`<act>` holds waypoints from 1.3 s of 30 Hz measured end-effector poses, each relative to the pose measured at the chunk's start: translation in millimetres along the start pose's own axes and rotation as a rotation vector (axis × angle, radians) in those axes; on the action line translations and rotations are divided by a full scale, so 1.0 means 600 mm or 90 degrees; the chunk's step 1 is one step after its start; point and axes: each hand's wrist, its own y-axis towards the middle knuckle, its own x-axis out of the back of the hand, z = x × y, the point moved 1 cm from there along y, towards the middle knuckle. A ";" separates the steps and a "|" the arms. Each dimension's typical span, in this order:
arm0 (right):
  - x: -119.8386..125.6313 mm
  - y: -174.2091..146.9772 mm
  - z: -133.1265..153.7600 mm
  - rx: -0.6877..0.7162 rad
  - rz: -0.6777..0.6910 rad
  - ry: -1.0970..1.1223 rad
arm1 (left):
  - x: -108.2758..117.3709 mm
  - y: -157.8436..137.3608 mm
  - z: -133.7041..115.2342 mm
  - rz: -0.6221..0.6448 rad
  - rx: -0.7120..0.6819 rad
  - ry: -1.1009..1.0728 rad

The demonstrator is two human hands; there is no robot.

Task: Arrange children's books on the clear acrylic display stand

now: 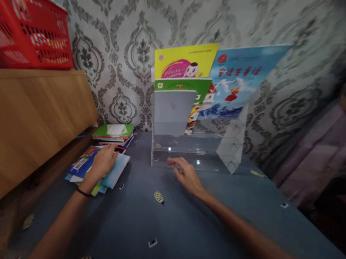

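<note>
My left hand (104, 159), with a dark band at its wrist, rests on the near pile of books at the left. Its fingers are stretched forward over the covers. Under and beside it show a blue book with a barcode (83, 161) and a pale blue book (117, 170). My right hand (186, 175) is by the low front of a clear display rack (230, 148). Its fingers are loosely bent and apart, holding nothing visible. In the rack stand a yellow book (178, 59), a green book (204, 87), a greyish one (173, 109) and a blue storybook (248, 78).
Behind the near pile lies a stack of books with a green cover (108, 131) on top. A wooden cabinet (33, 123) borders the left side, with a red plastic basket (48, 35) on it. Patterned wallpaper covers the wall behind the blue tabletop (187, 235).
</note>
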 end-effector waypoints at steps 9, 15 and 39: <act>-0.122 -0.052 0.036 -0.006 0.166 0.085 | -0.060 -0.076 0.137 0.060 0.117 0.052; -0.231 -0.010 0.092 -0.186 0.157 0.372 | -0.074 -0.081 0.134 0.023 0.105 0.062; -0.216 -0.034 0.140 -0.523 0.126 0.638 | -0.071 -0.171 0.046 0.008 -0.125 -0.054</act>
